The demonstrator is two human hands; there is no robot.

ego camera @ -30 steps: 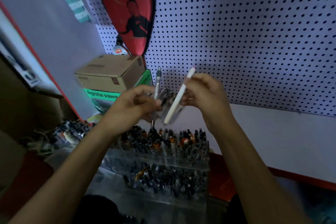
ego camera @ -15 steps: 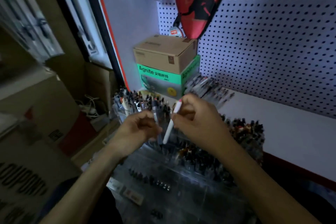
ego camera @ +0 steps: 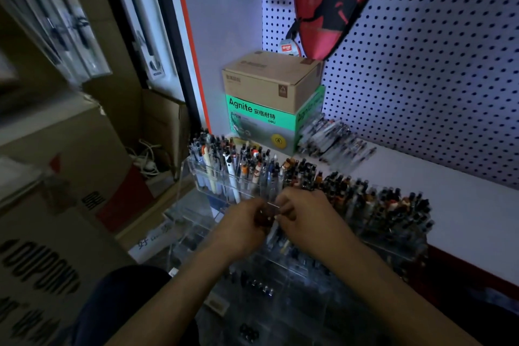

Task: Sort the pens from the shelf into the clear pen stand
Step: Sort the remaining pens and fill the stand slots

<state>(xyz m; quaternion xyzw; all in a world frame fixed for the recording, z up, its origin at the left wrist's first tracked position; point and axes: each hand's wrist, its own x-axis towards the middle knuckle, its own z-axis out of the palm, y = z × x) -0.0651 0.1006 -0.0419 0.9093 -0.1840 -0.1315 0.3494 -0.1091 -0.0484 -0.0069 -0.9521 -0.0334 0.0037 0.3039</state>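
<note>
Stand (ego camera: 224,188): clear, tiered, its upper rows already packed with upright pens; the lower front compartments look sparsely filled. Both hands meet just above its middle tier. Left hand (ego camera: 241,229) has fingers curled; what it pinches cannot be made out. Right hand (ego camera: 304,216) grips a pale pen (ego camera: 273,233), tip angled down toward the stand. Behind the stand, beside the green box (ego camera: 262,126), a loose pile of pens (ego camera: 332,139) lies on the shelf (ego camera: 463,205), unsorted. Judgement: task well advanced, not finished.

The clear pen stand (ego camera: 224,185) stands upright on the shelf, crowded with pens. Loose pens (ego camera: 332,140) lie heaped behind it (beside the green box).
</note>
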